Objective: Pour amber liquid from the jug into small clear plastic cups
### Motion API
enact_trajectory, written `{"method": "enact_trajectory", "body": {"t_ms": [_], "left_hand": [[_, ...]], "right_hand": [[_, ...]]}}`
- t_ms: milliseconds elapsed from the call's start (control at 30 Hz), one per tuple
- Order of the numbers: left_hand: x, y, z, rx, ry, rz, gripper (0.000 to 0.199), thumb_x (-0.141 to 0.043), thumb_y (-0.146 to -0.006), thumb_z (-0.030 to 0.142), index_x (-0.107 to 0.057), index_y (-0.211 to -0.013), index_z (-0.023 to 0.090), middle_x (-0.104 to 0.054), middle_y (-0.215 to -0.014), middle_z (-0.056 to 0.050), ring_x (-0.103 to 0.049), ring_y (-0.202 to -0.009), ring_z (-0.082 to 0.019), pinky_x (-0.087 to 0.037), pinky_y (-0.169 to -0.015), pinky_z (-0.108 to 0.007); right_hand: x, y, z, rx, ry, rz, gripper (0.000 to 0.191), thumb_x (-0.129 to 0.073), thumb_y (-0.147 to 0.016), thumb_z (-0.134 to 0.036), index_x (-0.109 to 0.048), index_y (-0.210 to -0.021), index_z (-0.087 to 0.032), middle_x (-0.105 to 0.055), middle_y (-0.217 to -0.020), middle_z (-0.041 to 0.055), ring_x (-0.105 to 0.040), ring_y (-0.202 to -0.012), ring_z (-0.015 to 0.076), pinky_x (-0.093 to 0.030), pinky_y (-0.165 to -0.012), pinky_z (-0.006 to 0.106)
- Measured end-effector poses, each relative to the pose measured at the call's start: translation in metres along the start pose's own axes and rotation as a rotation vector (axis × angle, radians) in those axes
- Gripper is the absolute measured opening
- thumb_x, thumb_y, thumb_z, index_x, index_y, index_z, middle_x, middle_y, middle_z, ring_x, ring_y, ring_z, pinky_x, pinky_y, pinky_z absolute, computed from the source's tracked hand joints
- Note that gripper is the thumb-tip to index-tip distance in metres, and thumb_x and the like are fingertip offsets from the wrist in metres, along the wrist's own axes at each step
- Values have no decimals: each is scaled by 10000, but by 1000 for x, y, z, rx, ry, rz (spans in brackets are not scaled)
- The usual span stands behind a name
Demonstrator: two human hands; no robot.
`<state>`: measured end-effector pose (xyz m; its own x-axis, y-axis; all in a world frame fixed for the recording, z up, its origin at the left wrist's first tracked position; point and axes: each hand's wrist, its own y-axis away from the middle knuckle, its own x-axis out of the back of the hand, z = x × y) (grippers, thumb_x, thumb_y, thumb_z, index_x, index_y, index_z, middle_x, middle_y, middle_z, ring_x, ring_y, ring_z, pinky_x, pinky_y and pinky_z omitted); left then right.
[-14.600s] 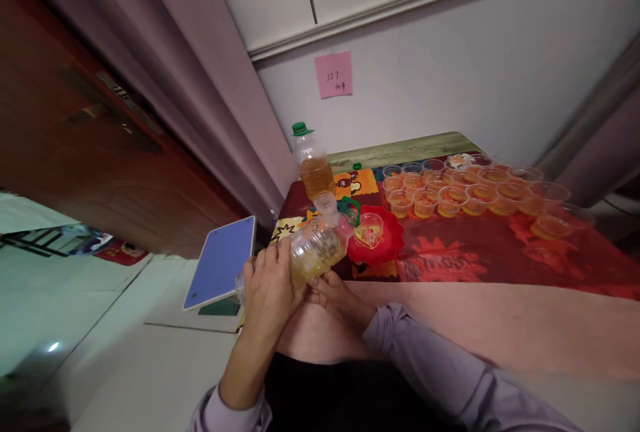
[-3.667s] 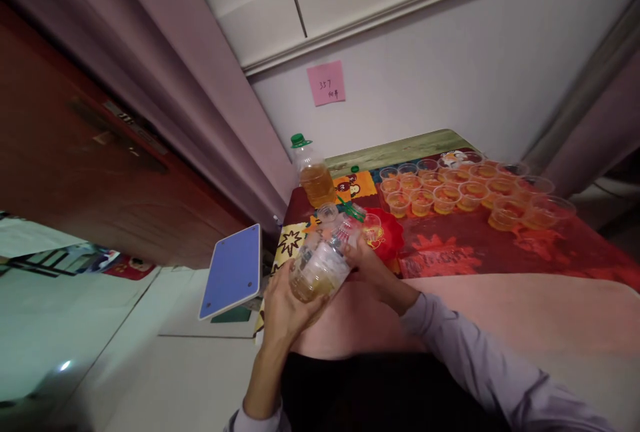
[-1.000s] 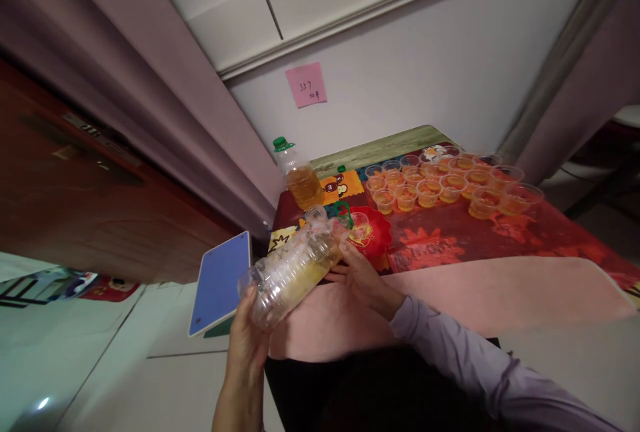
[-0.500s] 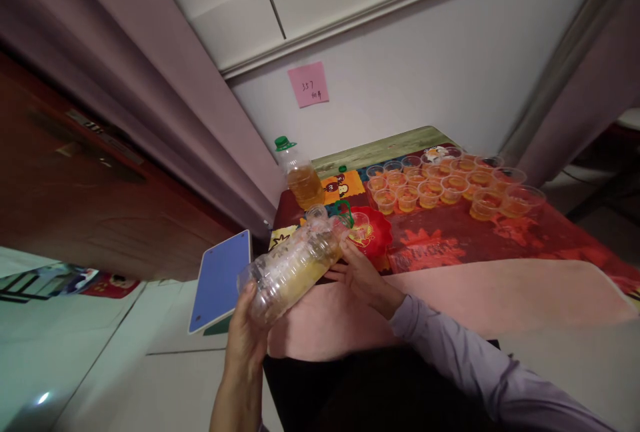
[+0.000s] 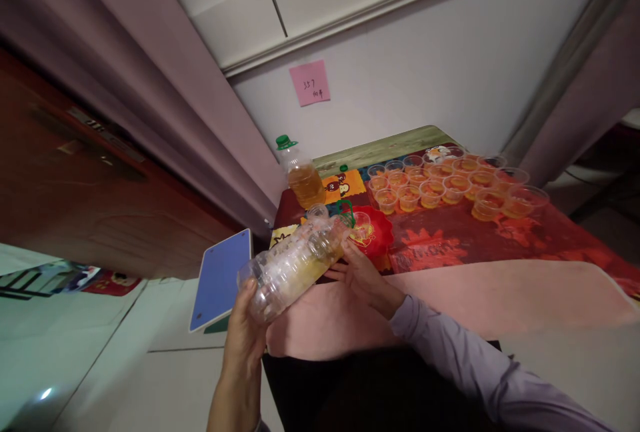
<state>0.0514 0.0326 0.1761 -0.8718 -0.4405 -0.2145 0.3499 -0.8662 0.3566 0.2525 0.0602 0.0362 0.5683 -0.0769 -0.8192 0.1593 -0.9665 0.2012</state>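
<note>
A large clear plastic bottle [image 5: 295, 269] with a little yellow liquid is tilted, its neck towards the upper right. My left hand [image 5: 247, 315] grips its base, thumb on top. My right hand [image 5: 367, 279] holds it near the neck, its thumb along the side and fingers partly hidden underneath. The bottle's mouth, with a green handle ring [image 5: 345, 213] by it, is over or beside a clear cup [image 5: 361, 224] on a red scalloped plate [image 5: 383, 245]. I cannot tell whether liquid is flowing.
A second bottle [image 5: 306, 182] of amber liquid, green-capped, stands at the table's back left. Rows of clear cups [image 5: 433, 193] with orange-yellow liquid fill the back right. A loose green cap [image 5: 343, 168] lies behind. A blue board [image 5: 223, 279] is left of the pink cloth [image 5: 525, 292].
</note>
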Motion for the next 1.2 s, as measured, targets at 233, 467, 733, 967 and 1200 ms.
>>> {"method": "enact_trajectory", "body": {"t_ms": [233,467,733,967,1200], "left_hand": [[-5,3,3,0,-4,0,582,-997,-535,406,-787,-1038,200,-821,-904,-32,-724,-701,-181,-667,-655,-302],[-4,2,2,-1,-13,31,616,-1007,-491,408,-767,-1022,209,-800,-886,-9,-716,-697,-180,-656,-629,-299],[-4,6,4,-13,-29,18,639,-1017,-498,442,-755,-1034,214,-795,-893,-4,-711,-715,-177,-642,-631,-292],[-2,5,4,-8,-40,10,665,-1011,-513,429,-768,-1095,218,-793,-886,-6,-715,-716,-180,-632,-626,-288],[0,4,4,-11,-39,1,654,-1005,-551,442,-782,-1123,215,-811,-928,-28,-730,-743,-188,-634,-669,-291]], "right_hand": [[2,0,0,5,-5,6,643,-709,-1058,-620,-546,-1642,-407,-654,-1648,103,-795,-1266,314,-575,-1177,626],[0,1,-2,1,-11,20,642,-744,-1028,-634,-564,-1598,-401,-618,-1695,80,-802,-1244,313,-579,-1177,627],[-1,2,-3,-14,-8,8,666,-722,-1030,-649,-548,-1621,-396,-602,-1710,77,-793,-1262,307,-570,-1196,611],[-3,4,-5,-2,20,-16,656,-677,-1055,-666,-531,-1649,-431,-674,-1625,88,-764,-1326,326,-578,-1171,637],[-4,3,-5,-17,-2,16,615,-706,-1047,-642,-584,-1598,-397,-668,-1638,76,-788,-1261,309,-569,-1192,613]]}}
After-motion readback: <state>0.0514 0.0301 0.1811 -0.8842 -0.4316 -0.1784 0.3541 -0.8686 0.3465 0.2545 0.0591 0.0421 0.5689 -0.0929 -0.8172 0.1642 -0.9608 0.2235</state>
